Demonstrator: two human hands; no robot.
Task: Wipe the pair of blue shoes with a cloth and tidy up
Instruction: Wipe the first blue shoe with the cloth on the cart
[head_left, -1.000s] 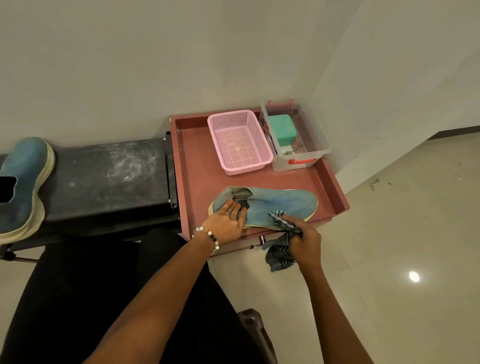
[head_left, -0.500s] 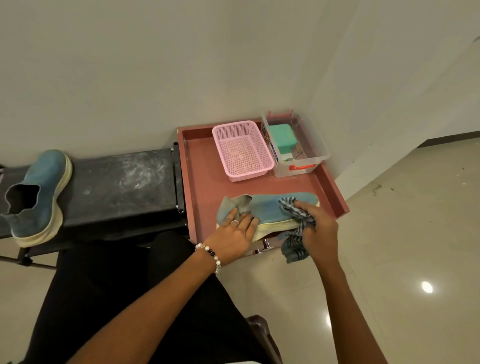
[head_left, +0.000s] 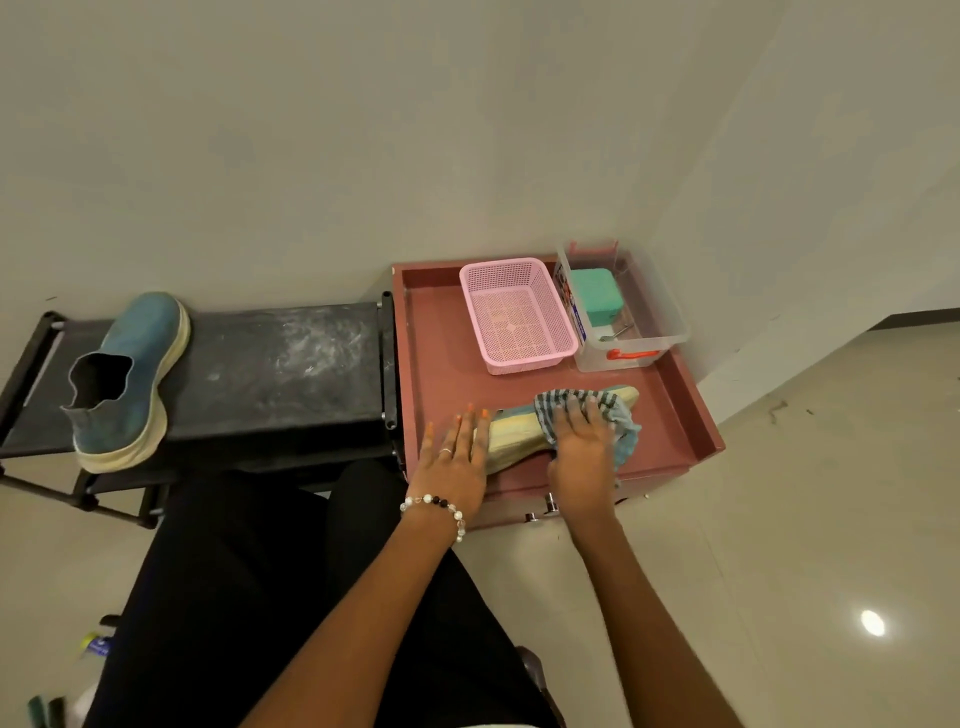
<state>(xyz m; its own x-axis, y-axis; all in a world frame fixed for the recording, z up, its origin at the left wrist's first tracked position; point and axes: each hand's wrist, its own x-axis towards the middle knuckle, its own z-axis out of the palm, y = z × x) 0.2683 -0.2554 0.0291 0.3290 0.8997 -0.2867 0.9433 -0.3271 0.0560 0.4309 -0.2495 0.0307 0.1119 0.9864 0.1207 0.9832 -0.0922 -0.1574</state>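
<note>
Tipped onto its side now, the shoe (head_left: 519, 434) shows me its sole on the red tray (head_left: 685, 415); my flat left hand (head_left: 454, 462) steadies its heel, my right hand (head_left: 582, 447) presses the cloth (head_left: 618, 415) over it, seemingly gripping.

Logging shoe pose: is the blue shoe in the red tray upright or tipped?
Tipped on its side: the blue shoe in the red tray shows its cream sole toward the camera.
</note>
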